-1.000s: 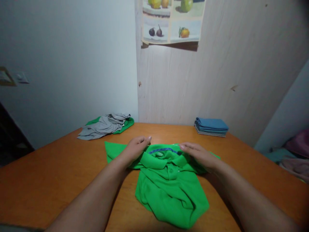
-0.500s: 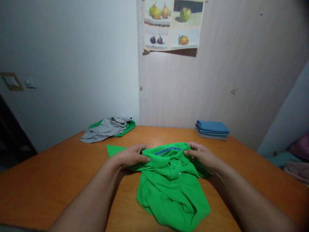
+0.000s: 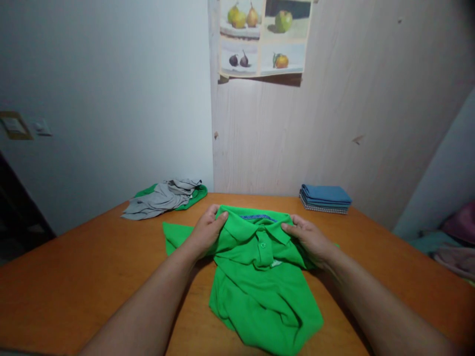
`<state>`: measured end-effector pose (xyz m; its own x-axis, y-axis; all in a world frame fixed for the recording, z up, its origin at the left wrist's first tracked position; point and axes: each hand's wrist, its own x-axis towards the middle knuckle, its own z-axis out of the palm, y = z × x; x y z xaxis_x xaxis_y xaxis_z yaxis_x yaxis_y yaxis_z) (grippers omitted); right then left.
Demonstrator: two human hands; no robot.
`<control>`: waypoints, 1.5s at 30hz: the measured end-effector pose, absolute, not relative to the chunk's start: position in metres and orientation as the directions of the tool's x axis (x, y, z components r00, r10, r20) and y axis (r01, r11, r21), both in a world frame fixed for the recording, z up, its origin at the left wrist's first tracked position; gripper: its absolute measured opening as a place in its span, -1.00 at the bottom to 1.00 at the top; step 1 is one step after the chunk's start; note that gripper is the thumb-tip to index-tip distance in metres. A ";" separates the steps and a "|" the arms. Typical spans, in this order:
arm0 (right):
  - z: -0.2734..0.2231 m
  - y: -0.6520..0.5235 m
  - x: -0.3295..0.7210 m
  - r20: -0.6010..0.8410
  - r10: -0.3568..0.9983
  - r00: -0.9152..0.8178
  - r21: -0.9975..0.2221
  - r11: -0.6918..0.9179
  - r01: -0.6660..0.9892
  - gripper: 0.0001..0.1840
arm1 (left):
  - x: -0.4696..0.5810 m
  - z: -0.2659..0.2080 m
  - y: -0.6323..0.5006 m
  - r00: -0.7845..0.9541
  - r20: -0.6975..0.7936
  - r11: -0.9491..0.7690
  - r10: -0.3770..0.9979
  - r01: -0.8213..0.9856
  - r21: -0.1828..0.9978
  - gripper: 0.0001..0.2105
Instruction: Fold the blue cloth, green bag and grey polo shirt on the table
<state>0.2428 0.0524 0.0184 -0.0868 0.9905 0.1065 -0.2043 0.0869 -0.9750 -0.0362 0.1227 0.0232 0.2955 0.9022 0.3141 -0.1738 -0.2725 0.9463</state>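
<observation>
A green polo shirt lies front side up on the wooden table, its collar toward the back and its lower part bunched toward me. My left hand is closed on the left side of the collar, thumb on top. On the collar's right side, my right hand pinches the cloth between thumb and fingers. Between the hands the collar is stretched and slightly raised, with a blue patterned strip inside the neck and a button on the placket. The left sleeve sticks out past my left hand.
A crumpled heap of grey and green clothes lies at the table's back left. Folded blue and checked cloths are stacked at the back right. Behind the orange-brown table stands a wall with a fruit poster.
My left hand has moved up and back along the collar. The collar is now straighter and flatter, and more of the placket shows. My right hand has barely moved.
</observation>
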 end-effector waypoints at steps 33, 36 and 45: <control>0.017 0.065 0.264 0.102 0.978 0.180 -0.986 0.076 0.146 -0.66 | -0.046 0.023 0.134 -0.004 0.307 -0.306 0.952 -0.096 0.947 -0.56; 0.019 0.065 0.271 0.151 0.968 0.200 -0.955 0.091 0.282 -0.68 | -0.048 0.022 0.135 -0.006 0.293 -0.292 0.956 -0.088 0.952 -0.54; 0.011 0.059 0.291 0.123 0.988 -0.094 -0.730 0.155 0.666 -0.83 | -0.052 0.021 0.137 0.012 0.257 -0.255 0.966 -0.101 0.962 -0.52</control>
